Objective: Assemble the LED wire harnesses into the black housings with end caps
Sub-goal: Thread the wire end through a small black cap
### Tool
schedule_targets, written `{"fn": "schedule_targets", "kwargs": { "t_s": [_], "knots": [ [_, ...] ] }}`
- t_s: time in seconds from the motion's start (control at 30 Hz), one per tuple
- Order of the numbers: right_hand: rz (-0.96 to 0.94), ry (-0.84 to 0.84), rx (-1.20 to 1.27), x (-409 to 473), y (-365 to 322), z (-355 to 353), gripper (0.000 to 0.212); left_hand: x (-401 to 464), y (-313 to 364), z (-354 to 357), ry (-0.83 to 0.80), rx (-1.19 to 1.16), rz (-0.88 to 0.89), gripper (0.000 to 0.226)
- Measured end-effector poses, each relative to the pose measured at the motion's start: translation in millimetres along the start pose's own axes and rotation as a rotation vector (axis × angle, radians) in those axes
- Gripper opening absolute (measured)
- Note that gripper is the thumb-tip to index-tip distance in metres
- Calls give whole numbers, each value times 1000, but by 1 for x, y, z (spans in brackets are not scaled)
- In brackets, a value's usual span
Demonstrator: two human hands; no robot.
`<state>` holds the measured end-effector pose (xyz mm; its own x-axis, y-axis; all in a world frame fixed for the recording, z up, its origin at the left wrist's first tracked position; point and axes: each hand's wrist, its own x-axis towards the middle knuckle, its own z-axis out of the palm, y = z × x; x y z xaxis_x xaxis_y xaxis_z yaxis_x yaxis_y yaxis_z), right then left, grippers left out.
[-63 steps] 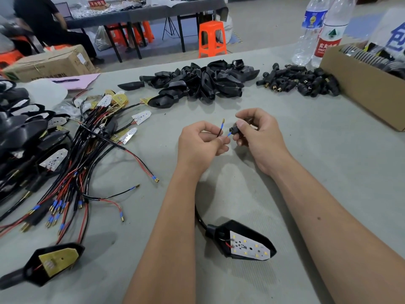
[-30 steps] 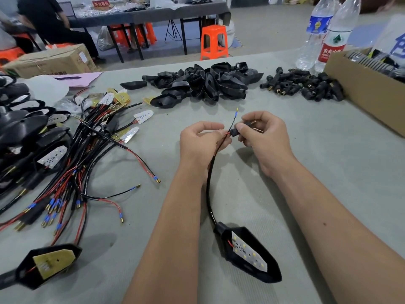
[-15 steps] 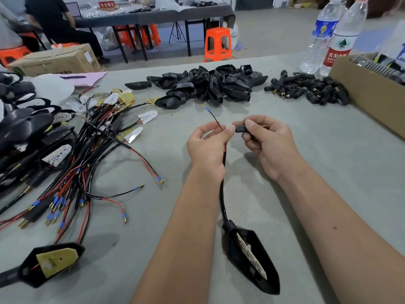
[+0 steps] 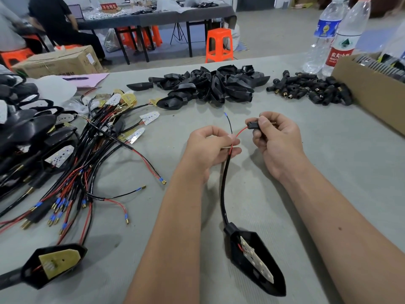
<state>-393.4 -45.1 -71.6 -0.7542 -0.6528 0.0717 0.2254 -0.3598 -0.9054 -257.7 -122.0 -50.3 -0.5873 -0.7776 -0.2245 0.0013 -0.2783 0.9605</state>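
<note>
the left hand [image 4: 210, 145] pinches the black cable [image 4: 223, 189]; the right hand [image 4: 276, 139] grips a small black cap [image 4: 252, 124], a red wire [image 4: 240, 132] running between them.

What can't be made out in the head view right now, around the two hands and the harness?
- End cap: mostly covered by the right hand's fingers; how far the red wire has gone in is hidden.
- Left hand grip: the split where the sheath ends is behind its fingertips.
- Black wire tip: too small to read the terminal.
- Cardboard box: cut off by the right edge.
</note>
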Motion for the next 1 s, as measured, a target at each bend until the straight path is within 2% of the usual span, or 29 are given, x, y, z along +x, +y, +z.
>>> {"fn": "schedule_targets", "kwargs": {
  "t_s": [0.2, 0.3, 0.5, 0.6, 0.87, 1.0],
  "knots": [
    [21, -129, -85, -3, 3, 5, 19, 4, -1, 3, 111, -148, 81, 26],
    [15, -134, -128, -2, 4, 6, 12, 5, -4, 9, 154, -183, 93, 28],
    [225, -104, 249, 2, 2, 4, 40, 6, -9, 19, 255, -289, 127, 31],
    [240, -95, 312, 2, 2, 3, 40, 5, -9, 19, 240, -309, 118, 32],
    [65, 45, 61, -4, 3, 8, 39, 3, -4, 16, 150, -201, 137, 22],
    [31, 70, 32, -6, 4, 10, 34, 8, 8, 1, 113, -539, 148, 22]
  ]
}}
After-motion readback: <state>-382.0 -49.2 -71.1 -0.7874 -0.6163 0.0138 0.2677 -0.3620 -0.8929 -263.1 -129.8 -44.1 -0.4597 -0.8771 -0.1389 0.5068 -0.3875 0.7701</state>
